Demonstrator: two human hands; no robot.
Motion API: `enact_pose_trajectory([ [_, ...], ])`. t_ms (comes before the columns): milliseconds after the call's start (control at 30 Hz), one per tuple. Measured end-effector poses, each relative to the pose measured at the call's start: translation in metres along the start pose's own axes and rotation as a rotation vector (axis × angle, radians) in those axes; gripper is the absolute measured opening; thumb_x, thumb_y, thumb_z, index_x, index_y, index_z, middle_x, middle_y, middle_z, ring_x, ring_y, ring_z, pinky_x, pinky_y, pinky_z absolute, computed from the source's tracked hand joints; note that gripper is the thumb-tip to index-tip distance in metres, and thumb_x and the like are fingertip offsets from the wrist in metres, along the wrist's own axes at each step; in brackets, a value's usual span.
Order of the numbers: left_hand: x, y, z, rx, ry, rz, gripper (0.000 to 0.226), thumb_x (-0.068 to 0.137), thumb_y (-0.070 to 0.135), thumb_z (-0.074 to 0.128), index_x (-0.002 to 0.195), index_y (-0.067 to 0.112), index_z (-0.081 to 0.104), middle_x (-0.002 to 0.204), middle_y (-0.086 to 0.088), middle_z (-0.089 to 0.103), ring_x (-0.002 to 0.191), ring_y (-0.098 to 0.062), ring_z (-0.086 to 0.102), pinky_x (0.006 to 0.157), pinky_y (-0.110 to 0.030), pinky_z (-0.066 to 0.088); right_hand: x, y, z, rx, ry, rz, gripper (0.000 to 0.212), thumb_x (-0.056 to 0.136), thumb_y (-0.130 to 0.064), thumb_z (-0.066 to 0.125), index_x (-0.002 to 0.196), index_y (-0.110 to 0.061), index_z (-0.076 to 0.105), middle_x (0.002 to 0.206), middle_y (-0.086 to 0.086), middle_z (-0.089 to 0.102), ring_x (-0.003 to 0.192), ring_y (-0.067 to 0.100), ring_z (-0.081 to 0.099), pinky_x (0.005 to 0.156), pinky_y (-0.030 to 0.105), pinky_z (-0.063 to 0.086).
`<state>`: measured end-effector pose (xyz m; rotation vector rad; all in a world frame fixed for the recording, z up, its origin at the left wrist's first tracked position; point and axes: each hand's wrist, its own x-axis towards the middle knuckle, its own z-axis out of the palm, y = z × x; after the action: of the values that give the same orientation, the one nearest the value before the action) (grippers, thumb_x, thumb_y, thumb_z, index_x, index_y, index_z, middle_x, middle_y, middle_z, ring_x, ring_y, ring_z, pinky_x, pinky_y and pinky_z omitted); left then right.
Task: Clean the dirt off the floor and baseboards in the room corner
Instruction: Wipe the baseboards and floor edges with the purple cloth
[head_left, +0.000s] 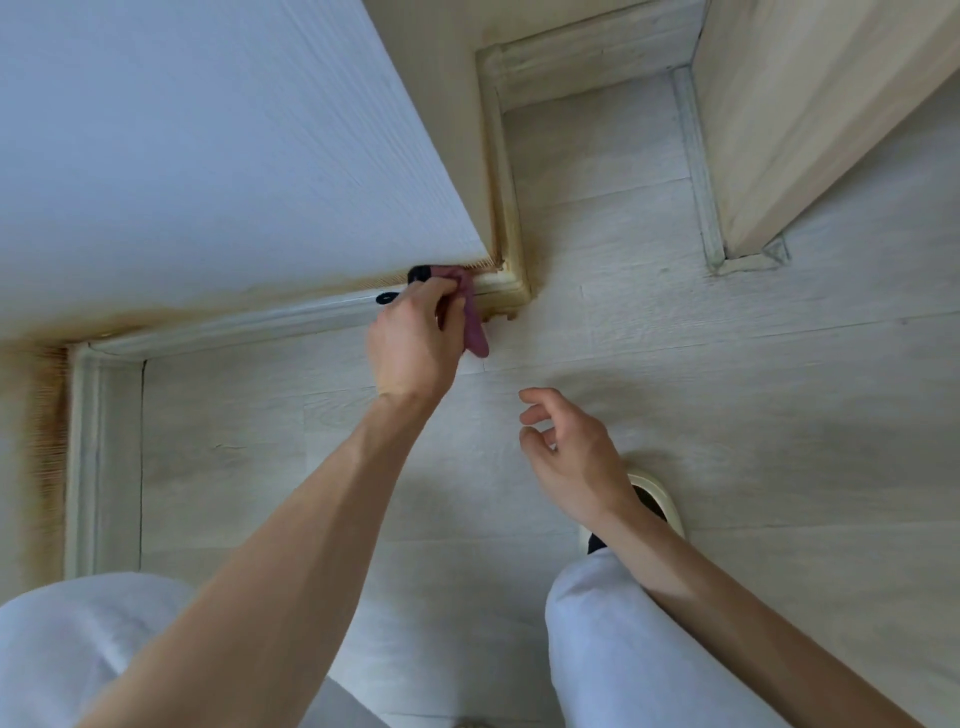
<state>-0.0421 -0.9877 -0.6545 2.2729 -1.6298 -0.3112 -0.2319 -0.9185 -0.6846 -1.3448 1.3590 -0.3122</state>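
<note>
No writing is readable anywhere. Nearest, the right hand hovers above the floor, fingers loosely curled, holding nothing. Farther, the left hand grips a pinkish cloth against the baseboard at the outer corner; a dark object there is mostly hidden, unidentifiable.

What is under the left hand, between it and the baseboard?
The left hand holds a pink cloth against the baseboard near its outer corner. Something black shows beside the fingers. The stretch of baseboard under the hand is covered.
</note>
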Motion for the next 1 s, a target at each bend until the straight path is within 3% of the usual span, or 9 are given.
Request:
enact_pose_trajectory([
  [100, -0.028, -0.01, -0.001, -0.082, -0.021, -0.046, 0.016, 0.098, 0.025, 0.061, 0.108, 0.02, 0.072, 0.093, 0.004, 0.071, 0.072, -0.019, 0.066, 0.069, -0.034, 0.049, 0.0, -0.001, 0.003, -0.01, -0.026, 0.004, 0.038, 0.1, -0.02, 0.057, 0.139, -0.024, 0.055, 0.118, -0.008, 0.064, 0.092, 0.013, 0.066, 0.087, 0.035, 0.054],
  [167, -0.051, -0.03, -0.008, -0.199, 0.014, -0.254, 0.015, 0.098, 0.025, 0.06, 0.108, 0.018, 0.07, 0.086, 0.009, 0.068, 0.07, -0.016, 0.064, 0.069, -0.029, 0.044, -0.001, 0.0, 0.002, -0.015, -0.038, -0.005, 0.039, 0.101, -0.02, 0.056, 0.14, -0.024, 0.054, 0.118, -0.009, 0.064, 0.092, 0.011, 0.066, 0.085, 0.033, 0.054],
  [233, -0.064, -0.057, -0.013, -0.326, 0.073, -0.527, 0.013, 0.097, 0.028, 0.06, 0.104, 0.019, 0.066, 0.085, 0.009, 0.067, 0.078, -0.02, 0.067, 0.073, -0.032, 0.052, 0.0, 0.001, 0.002, -0.004, -0.026, 0.008, 0.038, 0.101, -0.02, 0.056, 0.139, -0.025, 0.054, 0.116, -0.01, 0.064, 0.091, 0.01, 0.066, 0.082, 0.03, 0.054],
  [367, -0.029, -0.067, -0.006, -0.74, 0.203, -0.893, 0.021, 0.101, 0.024, 0.054, 0.12, 0.015, 0.058, 0.107, -0.013, 0.07, 0.088, -0.035, 0.074, 0.062, -0.039, 0.064, 0.001, -0.001, 0.001, 0.013, -0.048, -0.003, 0.036, 0.102, -0.021, 0.056, 0.139, -0.025, 0.054, 0.116, -0.012, 0.063, 0.091, 0.006, 0.065, 0.08, 0.026, 0.053],
  [433, -0.005, -0.054, 0.002, -0.805, 0.248, -0.904, 0.016, 0.104, 0.017, 0.055, 0.119, 0.015, 0.06, 0.108, -0.012, 0.068, 0.091, -0.038, 0.073, 0.062, -0.039, 0.064, -0.001, 0.0, -0.001, 0.031, -0.05, -0.004, 0.037, 0.102, -0.022, 0.056, 0.139, -0.025, 0.054, 0.116, -0.012, 0.063, 0.091, 0.004, 0.065, 0.082, 0.028, 0.054],
  [567, 0.006, -0.005, 0.033, -0.741, 0.161, -0.756, 0.015, 0.096, 0.014, 0.066, 0.083, 0.021, 0.062, 0.082, -0.006, 0.071, 0.082, -0.033, 0.074, 0.069, -0.05, 0.064, -0.004, 0.007, -0.001, 0.036, -0.036, 0.016, 0.038, 0.102, -0.021, 0.056, 0.139, -0.025, 0.054, 0.115, -0.012, 0.064, 0.09, 0.008, 0.066, 0.083, 0.033, 0.056],
  [667, -0.006, 0.014, 0.049, -0.75, 0.04, -0.707, 0.007, 0.095, 0.017, 0.069, 0.089, 0.02, 0.066, 0.085, -0.002, 0.073, 0.083, -0.026, 0.074, 0.068, -0.047, 0.065, -0.003, 0.005, 0.001, 0.051, -0.047, 0.026, 0.039, 0.102, -0.021, 0.056, 0.14, -0.025, 0.054, 0.114, -0.012, 0.064, 0.09, 0.01, 0.066, 0.082, 0.032, 0.056],
  [900, 0.013, -0.024, 0.021, -0.617, 0.265, -0.77, 0.013, 0.095, 0.017, 0.065, 0.083, 0.019, 0.061, 0.081, 0.0, 0.069, 0.078, -0.022, 0.071, 0.074, -0.046, 0.064, -0.004, 0.007, 0.001, 0.058, -0.063, 0.019, 0.038, 0.103, -0.021, 0.056, 0.141, -0.024, 0.054, 0.115, -0.013, 0.064, 0.089, 0.008, 0.066, 0.078, 0.027, 0.054],
  [1000, 0.006, -0.004, 0.033, -0.598, 0.068, -0.652, 0.01, 0.093, 0.019, 0.069, 0.086, 0.023, 0.064, 0.084, -0.001, 0.07, 0.081, -0.022, 0.071, 0.073, -0.046, 0.063, -0.003, 0.001, 0.005, 0.06, -0.084, 0.01, 0.039, 0.102, -0.021, 0.056, 0.141, -0.024, 0.054, 0.114, -0.012, 0.064, 0.088, 0.011, 0.066, 0.077, 0.029, 0.054],
])
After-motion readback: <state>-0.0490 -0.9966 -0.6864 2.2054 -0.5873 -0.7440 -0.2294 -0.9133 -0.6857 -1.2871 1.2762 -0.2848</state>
